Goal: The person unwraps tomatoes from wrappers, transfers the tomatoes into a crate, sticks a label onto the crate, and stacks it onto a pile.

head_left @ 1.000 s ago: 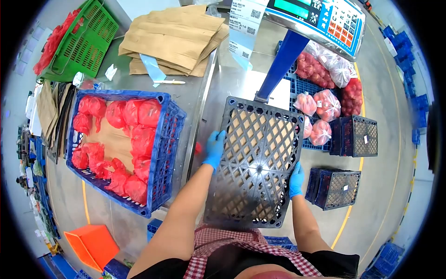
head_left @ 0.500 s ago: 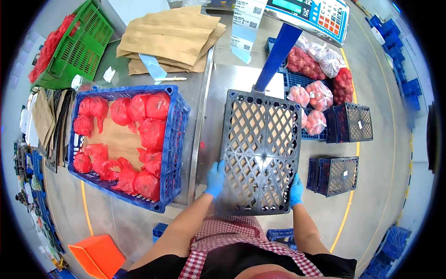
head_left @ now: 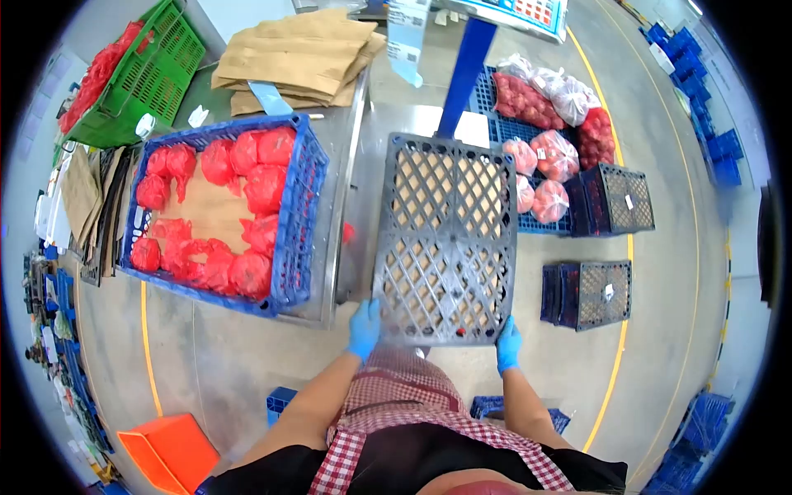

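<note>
A black lattice lid (head_left: pixel 445 239) lies over a crate in front of me, with brown paper showing through its holes. My left hand (head_left: pixel 364 329), in a blue glove, is closed on its lower left edge. At the lower right corner my right hand (head_left: pixel 509 345), also gloved in blue, grips the other side. To the left a blue crate (head_left: pixel 299 223) holds several red plastic bags (head_left: pixel 266 188) arranged around brown paper (head_left: pixel 206 206). The scale's blue post (head_left: pixel 467 78) rises just beyond the lidded crate.
Brown paper sheets (head_left: pixel 297 58) and a green basket (head_left: pixel 157 74) are at the upper left. Bagged produce (head_left: pixel 557 155) sits on a blue pallet (head_left: pixel 483 95) at right, near two lidded crates (head_left: pixel 627 199). An orange bin (head_left: pixel 169 454) stands on the floor.
The view has shifted. Both hands now hold the lidded crate near its lower corners; my left hand has slid down its left side.
</note>
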Demonstrator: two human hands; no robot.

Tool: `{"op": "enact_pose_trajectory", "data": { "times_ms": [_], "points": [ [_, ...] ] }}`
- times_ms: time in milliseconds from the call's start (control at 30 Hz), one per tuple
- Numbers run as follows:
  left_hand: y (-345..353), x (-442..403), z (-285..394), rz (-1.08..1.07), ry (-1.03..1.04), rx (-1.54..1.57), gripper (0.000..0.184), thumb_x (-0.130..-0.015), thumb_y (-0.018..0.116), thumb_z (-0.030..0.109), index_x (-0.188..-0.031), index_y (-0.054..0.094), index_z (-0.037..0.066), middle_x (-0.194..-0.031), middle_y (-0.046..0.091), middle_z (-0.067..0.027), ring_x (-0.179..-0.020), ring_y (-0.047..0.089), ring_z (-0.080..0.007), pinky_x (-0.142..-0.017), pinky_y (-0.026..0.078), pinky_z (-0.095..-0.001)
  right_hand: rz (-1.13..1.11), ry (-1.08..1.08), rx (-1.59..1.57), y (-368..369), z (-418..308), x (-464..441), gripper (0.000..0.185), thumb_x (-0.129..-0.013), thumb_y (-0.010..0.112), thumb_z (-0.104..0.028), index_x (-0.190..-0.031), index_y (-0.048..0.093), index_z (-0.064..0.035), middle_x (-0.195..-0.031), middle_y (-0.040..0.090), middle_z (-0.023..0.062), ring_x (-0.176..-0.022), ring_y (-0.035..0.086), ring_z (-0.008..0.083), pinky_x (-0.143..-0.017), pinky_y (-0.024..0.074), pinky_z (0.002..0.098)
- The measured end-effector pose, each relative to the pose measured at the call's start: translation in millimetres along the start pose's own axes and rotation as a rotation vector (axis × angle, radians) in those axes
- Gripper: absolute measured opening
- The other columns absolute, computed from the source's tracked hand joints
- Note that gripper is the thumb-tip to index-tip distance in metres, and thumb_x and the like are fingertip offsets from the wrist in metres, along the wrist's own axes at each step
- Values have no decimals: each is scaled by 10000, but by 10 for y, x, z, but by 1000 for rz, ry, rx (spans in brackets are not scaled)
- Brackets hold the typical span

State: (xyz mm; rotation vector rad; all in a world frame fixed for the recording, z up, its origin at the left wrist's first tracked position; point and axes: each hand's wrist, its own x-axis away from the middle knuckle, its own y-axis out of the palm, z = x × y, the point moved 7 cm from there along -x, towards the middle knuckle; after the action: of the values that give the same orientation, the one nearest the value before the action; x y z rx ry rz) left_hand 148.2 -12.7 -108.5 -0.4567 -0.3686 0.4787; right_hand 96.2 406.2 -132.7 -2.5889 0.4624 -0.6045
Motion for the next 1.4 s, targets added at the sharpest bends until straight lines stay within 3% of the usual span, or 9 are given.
{"op": "enact_pose_trajectory", "data": {
  "times_ms": [167, 267, 367, 400, 533, 800, 1000, 1233, 1400],
  "points": [
    [-34, 164, -76, -169, -372, 338, 373, -900, 529, 428, -930, 562, 57, -787, 552, -37, -758, 540, -149, -670, 457, -342, -178, 461, -538, 40, 426, 457, 717, -875, 428, -610, -1297, 417, -30, -1159, 532, 136, -1008, 544, 255, -840, 462, 394],
    [-123, 561, -206, 73, -551, 522, 459, -862, 554, 513, -1011, 562, 78, -917, 571, -50, -861, 555, -166, -707, 475, -334, -249, 583, -614, 179, 546, 997, 618, -867, 503, -536, -1249, 471, -51, -1089, 543, 119, -983, 554, 244, -828, 470, 382],
    [156, 1044, -92, -248, -905, 798, 596, -818, 578, 575, -1095, 538, 49, -1058, 570, -88, -982, 558, -209, -773, 485, -337, -471, 505, -710, 555, 140, 1261, 433, -883, 552, -404, -1149, 552, -62, -1048, 578, 99, -941, 569, 216, -816, 473, 375],
    [351, 1085, -37, -484, -866, 873, 600, -831, 599, 518, -1131, 526, 4, -1110, 574, -135, -1010, 573, -254, -811, 492, -355, -515, 532, -788, 713, 108, 1175, 392, -887, 563, -368, -1131, 559, -61, -1035, 592, 99, -925, 582, 216, -810, 480, 364],
    [654, 901, -236, -297, -821, 1043, 473, -877, 612, 320, -1127, 500, -66, -1055, 586, -202, -966, 593, -306, -818, 517, -397, -488, 589, -737, 822, 50, 1010, 340, -885, 599, -295, -1092, 562, -28, -999, 627, 121, -882, 626, 254, -797, 521, 356],
    [657, 931, -189, -211, -687, 954, 494, -876, 607, 351, -1150, 500, -46, -1100, 570, -152, -1054, 543, -265, -928, 448, -372, -502, 438, -702, 796, -16, 1025, 358, -888, 596, -286, -1091, 563, 7, -977, 641, 137, -808, 652, 250, -735, 548, 361],
    [403, 1104, -133, -489, -725, 440, 696, -815, 588, 556, -1213, 495, -7, -1168, 557, -144, -1074, 542, -247, -909, 436, -351, -710, 381, -254, -178, 245, 1202, 470, -847, 599, -443, -1019, 628, -6, -910, 662, 107, -757, 620, 188, -702, 497, 314],
    [407, 1809, 1000, -987, -258, -48, 377, -897, 560, 223, -1211, 545, 15, -1225, 550, -98, -1106, 522, -184, -971, 383, -305, -645, 708, 54, -2045, 1513, 2332, 689, -836, 488, -616, -1087, 625, 11, -936, 660, 139, -859, 621, 257, -746, 495, 349],
    [1138, 2659, 2481, -1554, 302, -266, 432, -841, 621, 169, -1243, 529, 38, -1257, 538, -103, -1192, 465, -206, -1022, 326, -323, -674, 999, -657, -1636, 1779, 3160, 918, -808, 299, -763, -1203, 529, 33, -1174, 563, 212, -1067, 546, 348, -943, 409, 445]
  ]
}}
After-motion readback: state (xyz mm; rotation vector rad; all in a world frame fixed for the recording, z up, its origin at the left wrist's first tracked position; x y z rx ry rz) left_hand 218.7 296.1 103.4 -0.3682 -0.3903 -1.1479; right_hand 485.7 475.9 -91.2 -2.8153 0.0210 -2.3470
